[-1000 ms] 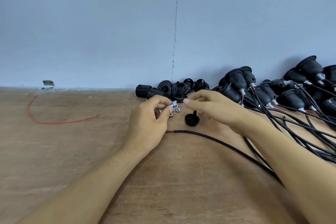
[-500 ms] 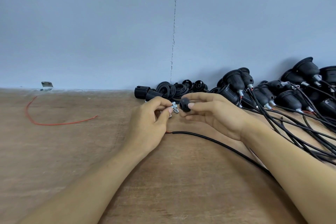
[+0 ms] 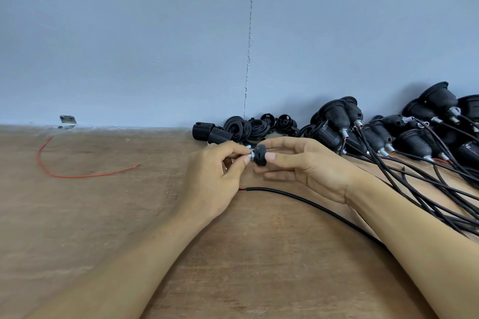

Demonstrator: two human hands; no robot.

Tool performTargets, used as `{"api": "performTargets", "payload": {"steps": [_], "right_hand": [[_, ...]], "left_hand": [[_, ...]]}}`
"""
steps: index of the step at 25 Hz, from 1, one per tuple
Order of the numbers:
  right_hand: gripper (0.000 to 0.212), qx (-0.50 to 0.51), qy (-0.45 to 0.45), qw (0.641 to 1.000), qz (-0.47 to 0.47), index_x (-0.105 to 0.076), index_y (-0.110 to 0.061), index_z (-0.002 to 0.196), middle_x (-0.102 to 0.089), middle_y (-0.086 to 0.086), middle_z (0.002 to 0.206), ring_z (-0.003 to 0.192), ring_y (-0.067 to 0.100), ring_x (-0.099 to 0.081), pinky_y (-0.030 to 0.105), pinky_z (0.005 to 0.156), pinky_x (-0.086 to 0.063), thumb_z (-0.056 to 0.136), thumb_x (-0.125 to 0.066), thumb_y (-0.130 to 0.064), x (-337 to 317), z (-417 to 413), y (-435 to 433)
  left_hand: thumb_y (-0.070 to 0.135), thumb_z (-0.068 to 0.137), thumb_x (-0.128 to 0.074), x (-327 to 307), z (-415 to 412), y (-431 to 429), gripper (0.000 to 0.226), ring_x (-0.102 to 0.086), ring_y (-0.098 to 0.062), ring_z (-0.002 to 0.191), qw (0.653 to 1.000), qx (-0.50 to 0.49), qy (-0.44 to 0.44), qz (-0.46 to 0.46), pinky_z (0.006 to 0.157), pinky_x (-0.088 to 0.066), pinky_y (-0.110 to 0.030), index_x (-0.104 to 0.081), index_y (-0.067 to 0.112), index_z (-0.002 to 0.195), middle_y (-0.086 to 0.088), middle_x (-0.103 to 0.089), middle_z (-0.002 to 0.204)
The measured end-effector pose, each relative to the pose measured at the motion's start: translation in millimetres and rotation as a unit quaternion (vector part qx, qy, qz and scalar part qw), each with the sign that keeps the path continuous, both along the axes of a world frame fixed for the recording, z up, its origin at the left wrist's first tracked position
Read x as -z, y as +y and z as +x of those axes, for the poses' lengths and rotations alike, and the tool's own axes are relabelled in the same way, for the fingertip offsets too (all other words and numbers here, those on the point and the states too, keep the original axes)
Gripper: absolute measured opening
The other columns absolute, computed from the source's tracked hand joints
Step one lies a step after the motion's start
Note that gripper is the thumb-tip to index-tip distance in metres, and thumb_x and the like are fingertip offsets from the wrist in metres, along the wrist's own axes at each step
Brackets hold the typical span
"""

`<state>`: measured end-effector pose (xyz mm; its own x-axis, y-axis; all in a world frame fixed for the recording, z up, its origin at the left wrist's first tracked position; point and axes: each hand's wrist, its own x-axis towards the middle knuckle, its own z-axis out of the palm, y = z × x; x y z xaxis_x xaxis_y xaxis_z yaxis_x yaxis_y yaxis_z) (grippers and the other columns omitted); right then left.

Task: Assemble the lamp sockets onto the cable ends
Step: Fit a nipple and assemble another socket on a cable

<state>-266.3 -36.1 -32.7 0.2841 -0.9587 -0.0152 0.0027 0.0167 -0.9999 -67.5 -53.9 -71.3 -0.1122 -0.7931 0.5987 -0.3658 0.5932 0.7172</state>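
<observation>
We look down on two bare hands meeting just above a wooden bench (image 3: 108, 228). The left hand (image 3: 215, 176) pinches a small silvery metal fitting (image 3: 248, 157) between thumb and forefinger. The right hand (image 3: 311, 171) grips a black socket cap (image 3: 260, 155) with thumb and fingertips and holds it against the fitting, so the two parts touch end to end. We judge they are held clear of the bench so they can be lined up and joined.

A black cable (image 3: 298, 196) lies on the bench just beneath the hands, its red-tipped end beside the left hand, ready, we think, to receive the socket. Loose socket parts (image 3: 233, 129) sit just beyond the hands, within easy reach. Finished sockets (image 3: 388, 134) on their cables are heaped beyond the right hand, against the wall.
</observation>
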Motion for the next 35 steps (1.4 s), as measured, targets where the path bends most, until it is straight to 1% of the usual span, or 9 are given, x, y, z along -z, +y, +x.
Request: {"api": "performTargets", "payload": {"steps": [5, 9, 12, 15, 18, 23, 31, 33, 35], "right_hand": [[0.046, 0.039, 0.069, 0.997, 0.001, -0.062, -0.003, 0.103, -0.072, 0.014, 0.081, 0.060, 0.020, -0.066, 0.026, 0.055, -0.054, 0.091, -0.062, -0.047, -1.2, 8.2, 0.9], [0.069, 0.051, 0.111, 0.992, 0.037, -0.069, -0.004, 0.088, -0.065, 0.013, 0.063, 0.042, 0.018, -0.053, 0.023, 0.039, -0.040, 0.093, -0.043, -0.067, -2.5, 10.9, 1.1], [0.069, 0.040, 0.099, 0.993, 0.043, -0.073, -0.009, 0.080, -0.061, 0.011, 0.059, 0.039, 0.017, -0.048, 0.021, 0.038, -0.035, 0.093, -0.040, -0.069, -4.7, 9.0, 1.8], [0.054, 0.013, 0.096, 0.994, 0.047, -0.070, -0.008, 0.080, -0.060, 0.008, 0.058, 0.040, 0.014, -0.046, 0.020, 0.037, -0.032, 0.099, -0.045, -0.052, -3.6, 11.1, 3.2], [0.039, 0.020, 0.077, 0.996, 0.045, -0.065, -0.007, 0.089, -0.060, 0.007, 0.065, 0.044, 0.013, -0.044, 0.020, 0.038, -0.032, 0.104, -0.042, -0.034, -0.5, 15.4, 2.6], [0.011, 0.080, -0.036, 0.996, -0.011, -0.060, -0.005, 0.106, -0.061, 0.006, 0.078, 0.054, 0.014, -0.052, 0.022, 0.046, -0.042, 0.103, -0.051, -0.010, 2.1, 22.6, -0.8], [0.020, 0.086, -0.006, 0.996, -0.036, -0.060, -0.011, 0.087, -0.064, 0.012, 0.068, 0.046, 0.020, -0.058, 0.025, 0.044, -0.045, 0.101, -0.056, -0.024, 1.4, 24.8, 3.6], [0.024, 0.080, -0.001, 0.996, -0.038, -0.061, -0.008, 0.090, -0.066, 0.013, 0.071, 0.047, 0.022, -0.060, 0.026, 0.045, -0.047, 0.101, -0.055, -0.029, 2.7, 25.8, 3.5], [0.026, 0.065, 0.002, 0.997, -0.033, -0.063, -0.004, 0.099, -0.068, 0.015, 0.074, 0.050, 0.023, -0.062, 0.027, 0.046, -0.048, 0.101, -0.055, -0.029, 3.2, 26.2, 3.3]], "left_hand": [[0.010, 0.087, -0.078, -0.6, 0.0, 2.0, 0.016, -0.063, -0.003, 0.070, 1.000, 0.009, 0.005, 0.004, 0.063, -0.044, -0.011, -0.078, 0.025, 0.091, 0.009, -0.073, 0.080], [0.012, 0.088, -0.078, -1.4, -2.7, 5.0, 0.013, -0.057, -0.001, 0.065, 1.000, -0.005, -0.001, -0.025, 0.062, -0.038, -0.008, -0.077, 0.024, 0.091, 0.007, -0.072, 0.079], [0.011, 0.088, -0.078, -1.7, -1.3, 3.2, 0.013, -0.058, -0.002, 0.065, 0.999, -0.012, 0.020, -0.024, 0.061, -0.039, -0.009, -0.077, 0.024, 0.091, 0.004, -0.072, 0.080], [0.012, 0.088, -0.078, -0.9, -3.2, 4.7, 0.012, -0.062, -0.009, 0.067, 0.999, -0.010, 0.028, -0.029, 0.061, -0.047, -0.018, -0.078, 0.024, 0.093, 0.006, -0.073, 0.082], [0.011, 0.088, -0.078, 0.1, -6.2, 8.2, 0.013, -0.068, -0.015, 0.075, 0.998, -0.007, 0.041, -0.045, 0.068, -0.052, -0.026, -0.078, 0.023, 0.094, 0.008, -0.075, 0.084], [0.009, 0.088, -0.077, -2.0, -7.5, 10.2, 0.016, -0.070, -0.006, 0.079, 0.997, -0.003, 0.062, -0.048, 0.068, -0.053, -0.022, -0.077, 0.023, 0.093, 0.014, -0.076, 0.085], [0.011, 0.090, -0.077, -2.2, -8.1, 9.4, 0.013, -0.071, 0.003, 0.080, 0.997, -0.002, 0.080, -0.021, 0.066, -0.058, -0.024, -0.077, 0.023, 0.095, 0.020, -0.075, 0.090], [0.011, 0.090, -0.076, -2.9, -7.5, 9.7, 0.014, -0.069, 0.006, 0.076, 0.996, -0.011, 0.078, -0.031, 0.063, -0.053, -0.015, -0.077, 0.024, 0.094, 0.020, -0.075, 0.089], [0.010, 0.090, -0.076, -2.7, -6.4, 9.2, 0.013, -0.069, 0.002, 0.076, 0.996, -0.016, 0.080, -0.031, 0.065, -0.057, -0.023, -0.077, 0.023, 0.093, 0.014, -0.075, 0.085]]}}
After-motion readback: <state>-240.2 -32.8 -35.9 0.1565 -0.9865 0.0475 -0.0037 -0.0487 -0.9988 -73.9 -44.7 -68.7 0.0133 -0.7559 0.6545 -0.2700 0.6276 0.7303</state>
